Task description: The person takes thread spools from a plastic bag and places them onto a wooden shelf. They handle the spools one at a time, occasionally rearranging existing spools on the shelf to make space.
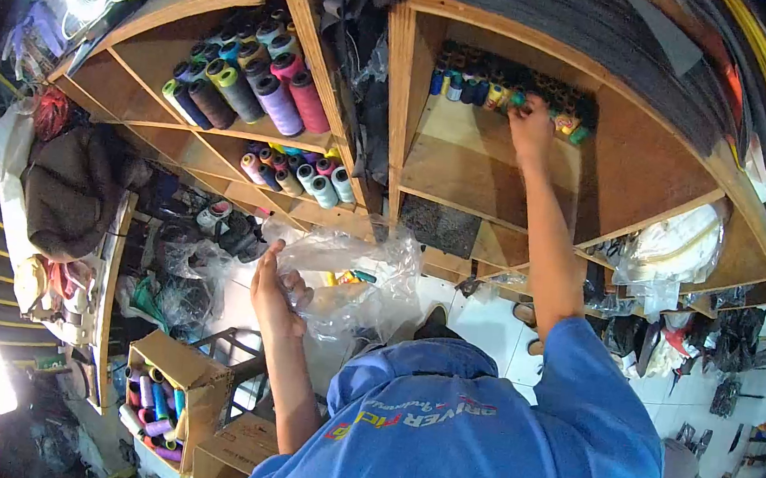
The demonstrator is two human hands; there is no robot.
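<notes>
My right hand (531, 124) reaches into the upper right shelf compartment, its fingers closed at a green spool (517, 98) in the row of small thread spools (469, 89). Whether the spool is gripped or only touched is hard to tell, since the fingers cover part of it. Lower down, my left hand (279, 290) holds a clear plastic bag (388, 282), which spreads out to the right of the fingers. Several small spools (349, 278), yellow and green, show through the bag.
Large thread cones (276, 102) fill the upper left compartment, with smaller cones (323, 186) below. A cardboard box (204, 388) of spools stands at the lower left. The wooden divider (397, 101) separates the compartments. Plastic-wrapped goods (677, 242) lie in the right shelf.
</notes>
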